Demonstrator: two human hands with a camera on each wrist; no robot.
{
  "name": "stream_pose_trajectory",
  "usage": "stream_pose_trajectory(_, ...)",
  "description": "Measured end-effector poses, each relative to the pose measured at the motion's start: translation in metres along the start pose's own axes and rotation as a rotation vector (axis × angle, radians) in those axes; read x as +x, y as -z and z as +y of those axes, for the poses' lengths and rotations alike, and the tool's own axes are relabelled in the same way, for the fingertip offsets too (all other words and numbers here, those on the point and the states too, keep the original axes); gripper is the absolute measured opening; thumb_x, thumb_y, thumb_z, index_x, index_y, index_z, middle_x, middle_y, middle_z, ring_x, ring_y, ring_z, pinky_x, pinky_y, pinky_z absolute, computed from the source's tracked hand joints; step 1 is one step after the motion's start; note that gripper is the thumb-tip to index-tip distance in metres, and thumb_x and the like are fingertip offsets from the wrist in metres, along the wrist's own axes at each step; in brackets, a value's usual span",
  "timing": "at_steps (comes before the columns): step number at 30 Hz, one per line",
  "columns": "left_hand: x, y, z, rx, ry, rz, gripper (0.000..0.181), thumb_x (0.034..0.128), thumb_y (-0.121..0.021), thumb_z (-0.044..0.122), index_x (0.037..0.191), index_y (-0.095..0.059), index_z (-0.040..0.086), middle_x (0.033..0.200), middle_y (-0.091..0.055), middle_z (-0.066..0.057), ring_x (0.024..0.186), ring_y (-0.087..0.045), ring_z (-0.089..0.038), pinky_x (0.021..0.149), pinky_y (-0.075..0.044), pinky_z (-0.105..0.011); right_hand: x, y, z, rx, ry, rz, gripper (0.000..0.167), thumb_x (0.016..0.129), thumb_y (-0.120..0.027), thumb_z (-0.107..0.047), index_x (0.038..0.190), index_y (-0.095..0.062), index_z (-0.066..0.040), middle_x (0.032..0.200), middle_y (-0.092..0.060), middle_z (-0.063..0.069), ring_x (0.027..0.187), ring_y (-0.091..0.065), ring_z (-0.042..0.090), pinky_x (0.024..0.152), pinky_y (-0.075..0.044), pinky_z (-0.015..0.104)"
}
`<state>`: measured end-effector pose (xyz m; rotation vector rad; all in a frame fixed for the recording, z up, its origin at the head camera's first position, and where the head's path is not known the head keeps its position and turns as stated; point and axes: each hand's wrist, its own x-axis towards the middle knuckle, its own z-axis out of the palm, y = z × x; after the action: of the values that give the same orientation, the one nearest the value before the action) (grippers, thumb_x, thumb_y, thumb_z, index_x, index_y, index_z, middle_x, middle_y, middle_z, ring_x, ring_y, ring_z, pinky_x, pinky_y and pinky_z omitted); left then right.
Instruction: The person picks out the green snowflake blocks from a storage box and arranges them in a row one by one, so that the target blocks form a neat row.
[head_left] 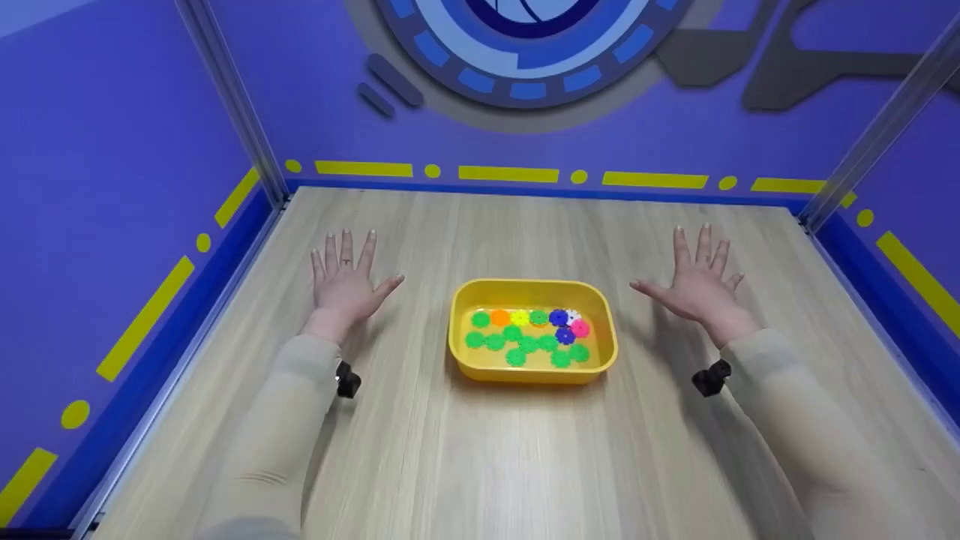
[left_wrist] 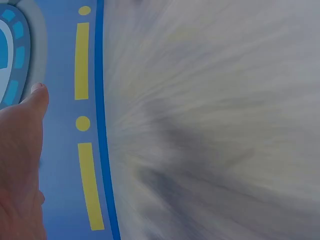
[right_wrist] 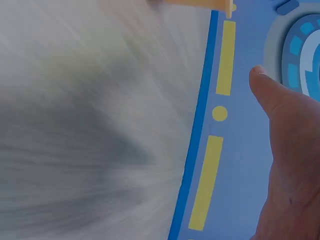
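Observation:
A yellow plastic tub point(head_left: 532, 375) stands on the table between the two hands. Inside it lie several small toothed discs, most of them green point(head_left: 528, 344), along with an orange disc point(head_left: 500, 319), a yellow one point(head_left: 520, 318), blue ones point(head_left: 565, 335), a pink one point(head_left: 580, 328) and a partly covered white one. Left of the tub, the left hand point(head_left: 346, 289) has its fingers spread and holds nothing. The right hand point(head_left: 701, 289) is spread likewise on the tub's other side, also holding nothing. In the right wrist view an edge of the tub point(right_wrist: 200, 4) shows at the top.
The wood-grain table point(head_left: 510, 465) is bounded by a blue back wall point(head_left: 525, 142) with yellow marks, and by side walls. Metal posts point(head_left: 232, 97) rise at the back corners. Small black cameras point(head_left: 711, 378) sit on both wrists.

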<state>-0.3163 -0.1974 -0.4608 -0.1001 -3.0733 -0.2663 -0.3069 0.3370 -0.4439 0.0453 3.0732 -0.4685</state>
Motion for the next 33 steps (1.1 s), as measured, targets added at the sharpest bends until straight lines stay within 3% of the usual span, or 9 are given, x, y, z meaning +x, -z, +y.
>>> stream_pose_trajectory(8,-0.003,0.001,0.019,-0.115,-0.004,-0.004,0.093,0.0996,-0.039,0.071,0.166,0.003,0.022,0.171,0.012,-0.021,0.157,0.019,-0.045,0.124,0.012,-0.066,-0.006,-0.006,-0.02,0.098,0.008,-0.008,0.127,0.082,-0.056,-0.085,0.163,0.017,-0.02,0.162,0.041,0.015,0.148,0.032,0.055,0.103,0.005,0.09)
stream_pose_trajectory(12,-0.005,-0.002,0.03,-0.184,-0.014,0.012,0.094,0.0987,-0.039,0.073,0.166,0.004,0.023,0.172,0.01,-0.019,0.158,0.017,-0.045,0.126,0.008,-0.065,-0.01,-0.011,-0.029,0.144,0.014,-0.002,0.124,0.084,-0.057,-0.081,0.163,0.019,-0.023,0.162,0.042,0.011,0.149,0.032,0.052,0.105,0.006,0.088)
stream_pose_trajectory(16,-0.01,-0.006,0.04,-0.312,-0.023,0.024,0.095,0.0988,-0.04,0.072,0.166,0.005,0.023,0.173,0.007,-0.018,0.159,0.011,-0.045,0.127,0.0,-0.065,-0.016,-0.016,-0.037,0.176,0.024,0.013,0.124,0.084,-0.057,-0.082,0.162,0.019,-0.023,0.163,0.04,0.011,0.15,0.031,0.05,0.107,0.006,0.086)
stream_pose_trajectory(19,-0.014,-0.011,0.046,-0.473,-0.034,0.028,0.095,0.0995,-0.042,0.071,0.166,0.006,0.023,0.174,0.005,-0.015,0.16,0.005,-0.045,0.126,-0.011,-0.067,-0.02,-0.02,-0.041,0.197,0.03,0.027,0.124,0.084,-0.056,-0.082,0.162,0.02,-0.024,0.164,0.038,0.013,0.152,0.029,0.05,0.109,0.005,0.085)
stream_pose_trajectory(22,-0.017,-0.018,0.053,-0.684,-0.04,0.033,0.093,0.1014,-0.043,0.067,0.166,0.006,0.021,0.174,0.003,-0.012,0.16,-0.003,-0.042,0.126,-0.017,-0.065,-0.025,-0.024,-0.045,0.237,0.03,0.043,0.122,0.086,-0.057,-0.08,0.163,0.018,-0.024,0.165,0.036,0.014,0.153,0.027,0.049,0.11,0.003,0.084)
stream_pose_trajectory(25,-0.021,-0.028,0.06,-0.916,-0.033,0.041,0.087,0.1048,-0.045,0.058,0.166,0.003,0.018,0.174,-0.006,-0.014,0.158,-0.019,-0.042,0.125,-0.025,-0.06,-0.03,-0.027,-0.05,0.297,0.034,0.058,0.119,0.087,-0.059,-0.077,0.164,0.015,-0.023,0.168,0.031,0.014,0.155,0.023,0.048,0.112,0.001,0.083)
stream_pose_trajectory(29,-0.028,-0.04,0.07,-1.223,0.036,0.033,0.077,0.1072,-0.048,0.046,0.166,-0.007,0.018,0.169,-0.024,-0.018,0.147,-0.042,-0.044,0.108,-0.05,-0.057,-0.036,-0.029,-0.058,0.418,0.041,0.063,0.112,0.09,-0.061,-0.07,0.165,0.009,-0.024,0.171,0.024,0.012,0.157,0.016,0.046,0.117,-0.005,0.079)
stream_pose_trajectory(33,-0.034,-0.051,0.079,-1.479,0.14,0.002,0.071,0.107,-0.052,0.039,0.165,-0.018,0.019,0.164,-0.036,-0.018,0.139,-0.053,-0.041,0.094,-0.059,-0.05,-0.038,-0.028,-0.065,0.563,0.059,0.08,0.099,0.095,-0.062,-0.059,0.166,-0.002,-0.026,0.174,0.011,0.01,0.16,0.005,0.042,0.121,-0.011,0.074)
